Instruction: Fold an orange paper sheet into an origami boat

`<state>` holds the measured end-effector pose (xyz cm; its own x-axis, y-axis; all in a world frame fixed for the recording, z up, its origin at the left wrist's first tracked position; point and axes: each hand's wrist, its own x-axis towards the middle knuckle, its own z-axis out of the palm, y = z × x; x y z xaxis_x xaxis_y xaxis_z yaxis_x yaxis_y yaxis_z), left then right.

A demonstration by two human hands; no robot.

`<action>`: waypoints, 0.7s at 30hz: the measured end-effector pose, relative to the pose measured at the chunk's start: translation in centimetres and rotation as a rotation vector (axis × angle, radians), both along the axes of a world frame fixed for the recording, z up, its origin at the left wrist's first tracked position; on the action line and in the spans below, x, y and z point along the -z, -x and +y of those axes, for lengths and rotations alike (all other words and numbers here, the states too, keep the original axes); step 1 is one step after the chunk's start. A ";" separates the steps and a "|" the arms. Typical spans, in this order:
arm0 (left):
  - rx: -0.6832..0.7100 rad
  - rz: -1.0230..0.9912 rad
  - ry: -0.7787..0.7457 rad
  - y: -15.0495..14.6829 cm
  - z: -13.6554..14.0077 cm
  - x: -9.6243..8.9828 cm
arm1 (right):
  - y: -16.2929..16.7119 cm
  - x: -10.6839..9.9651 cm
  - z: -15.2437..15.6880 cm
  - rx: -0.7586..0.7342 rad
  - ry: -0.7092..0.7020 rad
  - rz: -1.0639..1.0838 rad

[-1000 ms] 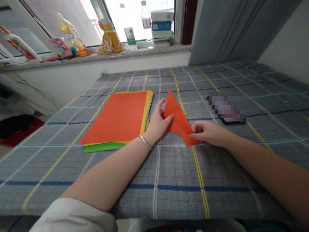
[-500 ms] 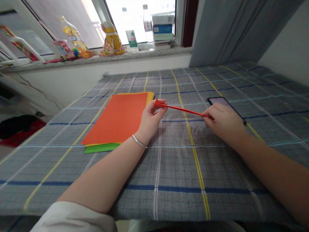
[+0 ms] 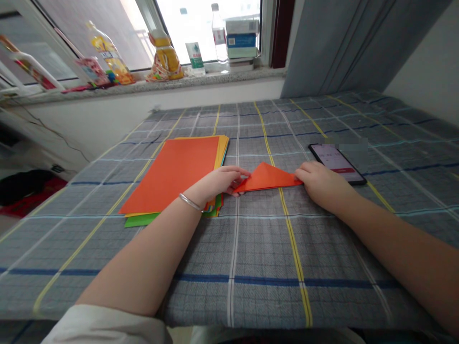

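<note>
Between my hands is a folded piece of orange paper [image 3: 269,177], triangular, with its peak pointing away from me and its long edge toward me. My left hand [image 3: 225,181], with a silver bangle at the wrist, grips the left corner between thumb and fingers. The right corner is pinched in my right hand [image 3: 317,184], whose fingertips are curled over it. Beside my left hand lies a stack of coloured paper [image 3: 175,172], orange on top, with yellow and green edges showing underneath.
A phone [image 3: 339,162] with a lit screen lies just beyond my right hand. The plaid tablecloth [image 3: 265,248] covers the table. Along the windowsill [image 3: 201,79] stand several bottles, a green-and-white tube [image 3: 195,58] and stacked boxes [image 3: 242,40].
The folded paper was seen edge-on as a thin strip; now its triangular face shows. My left hand has come down toward me, and the right hand has shifted slightly, uncovering more of the phone.
</note>
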<state>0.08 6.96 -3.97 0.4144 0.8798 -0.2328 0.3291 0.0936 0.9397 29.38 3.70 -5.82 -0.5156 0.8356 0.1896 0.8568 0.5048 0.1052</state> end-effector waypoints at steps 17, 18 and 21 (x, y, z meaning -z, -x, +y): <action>0.161 0.773 -0.472 -1.6 -2.7 -1.1 | 0.0 1.0 0.4 0.235 0.072 0.421; 0.161 0.857 -0.566 -1.9 -3.2 -1.1 | 0.0 1.1 0.5 0.245 0.076 0.456; 0.210 1.066 -0.775 -2.9 -4.8 -1.2 | -0.3 1.4 0.9 0.266 0.077 0.478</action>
<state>2.94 2.21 -2.78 0.4872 0.8733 0.0023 0.8733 -0.4872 0.0026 29.65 4.64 -7.20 -0.1568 0.9461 0.2835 0.8992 0.2555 -0.3553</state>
